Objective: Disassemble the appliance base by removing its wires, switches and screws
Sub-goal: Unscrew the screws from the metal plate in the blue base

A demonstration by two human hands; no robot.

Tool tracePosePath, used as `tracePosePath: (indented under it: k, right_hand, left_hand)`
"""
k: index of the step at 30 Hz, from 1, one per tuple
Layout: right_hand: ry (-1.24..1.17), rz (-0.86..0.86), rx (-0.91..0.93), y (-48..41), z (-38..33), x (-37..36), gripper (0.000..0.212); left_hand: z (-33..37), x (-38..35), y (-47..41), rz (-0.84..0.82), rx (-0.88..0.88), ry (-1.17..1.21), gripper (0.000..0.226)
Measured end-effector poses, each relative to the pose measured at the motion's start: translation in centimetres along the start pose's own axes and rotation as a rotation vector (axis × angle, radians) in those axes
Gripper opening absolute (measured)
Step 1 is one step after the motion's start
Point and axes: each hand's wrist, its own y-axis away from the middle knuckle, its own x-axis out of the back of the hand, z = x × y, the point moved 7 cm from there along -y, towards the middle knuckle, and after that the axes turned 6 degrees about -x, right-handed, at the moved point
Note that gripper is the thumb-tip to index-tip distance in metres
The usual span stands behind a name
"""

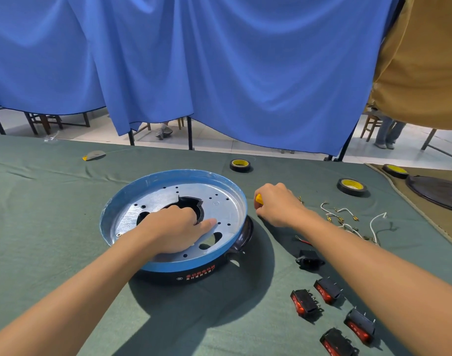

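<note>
Left hand (pixel 173 227) inside a round appliance base (pixel 194 272), right hand (pixel 276 204) holding a tool at its rim.

Left fingers hook into the central cut-out of the metal plate (pixel 219 199), thumb flat on it, steadying the base. Just right of the blue rim, the right hand grips a yellow tool handle (pixel 258 199). Its shaft is hidden, so its direction cannot be told. The base, with no long axis, lies directly left of this hand. Further right lie loose wires (pixel 343 214), a black power socket (pixel 308 260) and four red rocker switches (pixel 305 303), already out. Green cloth (pixel 53 227) covers the table. Tape rolls (pixel 240 165) and a blue curtain (pixel 219 73) lie beyond the hands.
</note>
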Motion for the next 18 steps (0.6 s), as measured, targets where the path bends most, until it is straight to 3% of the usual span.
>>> tracePosePath:
  k: [10,16,18]
  right_hand:
    - [-0.007,0.053,-0.035,0.2,0.8,0.9,0.005]
    - [-0.234,0.095,-0.137,0.2,2.4,4.1,0.023]
    - [-0.389,-0.026,-0.146,1.2,1.8,4.2,0.038]
  left_hand:
    - [0.0,-0.1,0.1,0.002,-0.006,0.001,0.066]
    - [0.0,-0.1,-0.3,-0.008,0.001,0.062,0.064]
    - [0.0,0.0,-0.4,-0.006,0.009,0.068,0.064]
